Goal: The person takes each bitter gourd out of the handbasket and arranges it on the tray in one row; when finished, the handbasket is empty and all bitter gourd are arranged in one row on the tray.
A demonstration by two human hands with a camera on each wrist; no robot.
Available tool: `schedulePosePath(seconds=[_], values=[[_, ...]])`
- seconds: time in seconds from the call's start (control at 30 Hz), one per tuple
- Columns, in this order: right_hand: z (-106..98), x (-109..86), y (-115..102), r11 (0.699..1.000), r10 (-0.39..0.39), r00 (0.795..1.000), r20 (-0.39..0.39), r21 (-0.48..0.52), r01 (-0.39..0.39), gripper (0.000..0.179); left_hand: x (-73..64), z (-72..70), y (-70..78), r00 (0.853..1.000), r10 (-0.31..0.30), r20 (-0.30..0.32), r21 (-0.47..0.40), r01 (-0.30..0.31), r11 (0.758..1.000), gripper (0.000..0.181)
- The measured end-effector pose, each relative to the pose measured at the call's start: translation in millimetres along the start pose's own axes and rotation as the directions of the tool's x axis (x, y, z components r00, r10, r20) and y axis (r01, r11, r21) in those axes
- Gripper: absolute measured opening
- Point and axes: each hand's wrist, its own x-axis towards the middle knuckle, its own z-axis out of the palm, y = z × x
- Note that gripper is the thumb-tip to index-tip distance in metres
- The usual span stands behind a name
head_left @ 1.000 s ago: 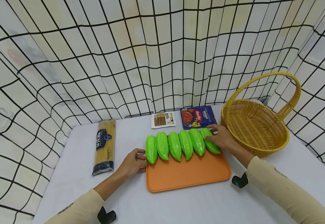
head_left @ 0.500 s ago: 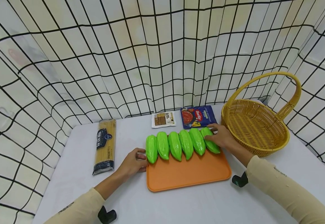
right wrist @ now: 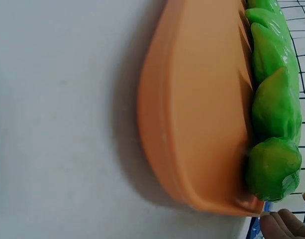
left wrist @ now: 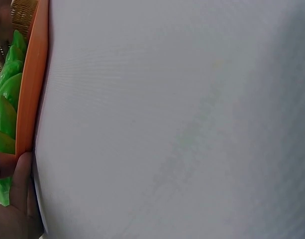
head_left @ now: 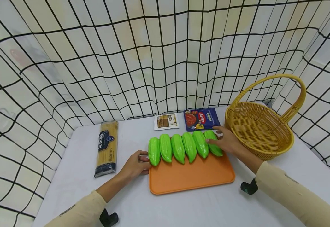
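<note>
Several glossy green ridged, taper-ended vegetables (head_left: 178, 148) lie side by side in a row along the far side of an orange tray (head_left: 190, 176). My left hand (head_left: 135, 164) is at the tray's left edge; in the left wrist view its thumb and fingers (left wrist: 20, 184) pinch the rim, just beside the leftmost vegetable. At the opposite end my right hand (head_left: 226, 140) reaches over the rightmost vegetable (head_left: 214, 145), its fingers spread and the thumb overlapping it. In the right wrist view the right fingers (right wrist: 286, 224) show past the tray's corner, a little apart from that vegetable (right wrist: 274, 169).
A yellow wicker basket (head_left: 260, 129) with a tall handle stands at the right. Behind the tray lie a blue Barilla pouch (head_left: 201, 119) and a small white-brown packet (head_left: 166, 121). A spaghetti pack (head_left: 106, 148) is at the left. Black netting (head_left: 167, 66) over white cloth encloses the table.
My right hand has shifted slightly right, its fingers loosening from the rightmost vegetable. The left hand, tray and row of vegetables look unmoved.
</note>
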Motion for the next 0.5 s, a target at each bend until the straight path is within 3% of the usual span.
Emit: schedulePosePath(seconds=[0.3,0.5], values=[[-6,-13.9,0,1.0,-0.026,0.999,0.033,0.01,0.025,0.092,-0.4,-0.3,-2.8,1.0,0.0,-0.003,0.015,0.0,1.0,0.056],[-8,-25.6,0,0.994,-0.102,0.994,0.03,-0.029,0.103,0.089,-6.1,-1.5,-2.6,0.999,-0.033,-0.002,0.044,0.033,0.998,0.055]])
